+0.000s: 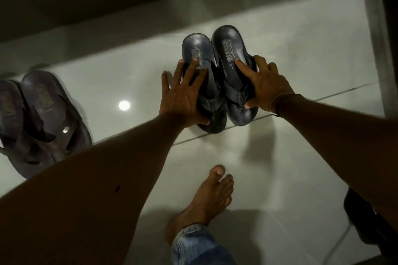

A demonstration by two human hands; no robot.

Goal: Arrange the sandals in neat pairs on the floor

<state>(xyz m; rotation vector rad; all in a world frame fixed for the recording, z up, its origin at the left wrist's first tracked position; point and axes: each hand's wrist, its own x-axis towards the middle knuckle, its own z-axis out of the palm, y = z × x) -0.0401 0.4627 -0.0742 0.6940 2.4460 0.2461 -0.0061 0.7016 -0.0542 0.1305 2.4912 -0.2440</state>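
Observation:
Two dark blue-black sandals lie side by side on the pale tiled floor, heels pointing away from me. My left hand [183, 92] grips the left sandal [195, 49] over its straps, thumb under the toe edge. My right hand [265, 84] holds the right sandal [231, 43] the same way, index finger on the insole. The two sandals touch along their inner sides. A second pair of dark brown sandals [43, 114] lies together at the far left, blurred and partly hidden by my left forearm.
My bare foot [206, 200] with a denim cuff stands on the tiles just below the blue pair. A dark wall base runs along the top. A grey door frame [374, 38] rises at the right. A dark object [361, 219] sits at the lower right.

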